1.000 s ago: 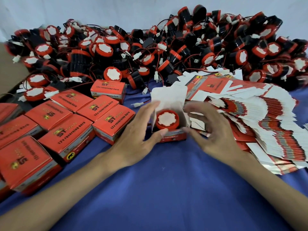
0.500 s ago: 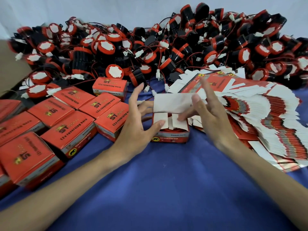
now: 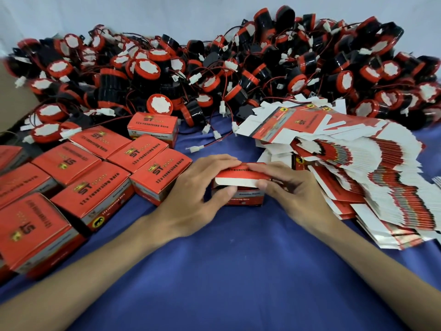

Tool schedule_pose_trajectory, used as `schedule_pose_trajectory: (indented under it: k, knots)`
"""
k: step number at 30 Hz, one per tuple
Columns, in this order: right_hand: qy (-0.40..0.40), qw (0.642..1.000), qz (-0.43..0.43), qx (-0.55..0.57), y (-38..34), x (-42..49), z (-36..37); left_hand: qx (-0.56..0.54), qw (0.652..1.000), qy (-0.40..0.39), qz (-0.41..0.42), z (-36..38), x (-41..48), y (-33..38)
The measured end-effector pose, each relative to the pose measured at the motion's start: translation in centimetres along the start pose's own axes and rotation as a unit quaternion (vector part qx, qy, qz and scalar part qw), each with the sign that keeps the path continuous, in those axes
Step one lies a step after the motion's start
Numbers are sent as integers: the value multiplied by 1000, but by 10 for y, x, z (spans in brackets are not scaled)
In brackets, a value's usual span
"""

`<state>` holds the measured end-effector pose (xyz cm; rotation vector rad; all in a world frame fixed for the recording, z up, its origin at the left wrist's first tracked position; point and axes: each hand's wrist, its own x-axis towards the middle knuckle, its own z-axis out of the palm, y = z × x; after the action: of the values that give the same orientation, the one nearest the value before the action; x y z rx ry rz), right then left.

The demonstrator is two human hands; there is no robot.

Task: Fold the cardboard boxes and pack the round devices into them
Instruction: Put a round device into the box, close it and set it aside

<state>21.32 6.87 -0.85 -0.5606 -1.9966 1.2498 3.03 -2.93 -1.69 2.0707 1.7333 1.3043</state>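
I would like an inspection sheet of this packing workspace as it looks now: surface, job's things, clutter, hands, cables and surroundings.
Surface: blue cloth, bare in front of the arms.
Job's things: current box, lid folded over, white tuck tab not yet in; closed boxes in rows at left; flat box blanks fanned at right; pile of round devices along the back.
Clutter: brown cardboard at the far left edge.
Hands: left hand grips the box's left side; right hand holds the lid down.
Cables: wires with white connectors trail from the pile onto the cloth.
Surroundings: pale wall behind.

Left hand, right hand, curled
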Motion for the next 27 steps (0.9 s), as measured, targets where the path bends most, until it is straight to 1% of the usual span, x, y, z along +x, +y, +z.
schedule_pose_trajectory:
  k: [2, 6, 11, 14, 17, 19, 20, 22, 25, 27]
  knots:
    - [12, 998, -29, -45, 0, -1, 1, 15, 1000, -13, -7, -1, -1, 0]
    - [58, 986, -103, -114, 2, -2, 3, 46, 999, 1, 3, 0, 2, 0]
    - [99, 947, -216, -216, 7, -2, 7, -48, 998, 10, -27, -3, 3, 1]
    - [109, 906, -286, -292, 9, -2, 4, -26, 999, 19, 1, -2, 3, 0]
    - [119, 844, -351, -388, 8, -4, 3, -21, 999, 27, 18, -1, 2, -2]
    - [133, 805, -370, -445, 7, -6, 3, 2, 999, 33, 37, 1, 1, -4]
    - [140, 795, -368, -462, 6, -7, 2, 21, 998, 34, 52, 1, 1, -5]
    - [149, 796, -345, -475, 4, -10, 2, 63, 995, 26, 76, 2, 0, -5]
    - [156, 820, -308, -457, 2, -12, 3, 124, 986, 25, 106, 3, 0, -5]
    - [156, 836, -288, -440, 3, -12, 4, 145, 982, 32, 113, 3, 0, -4]
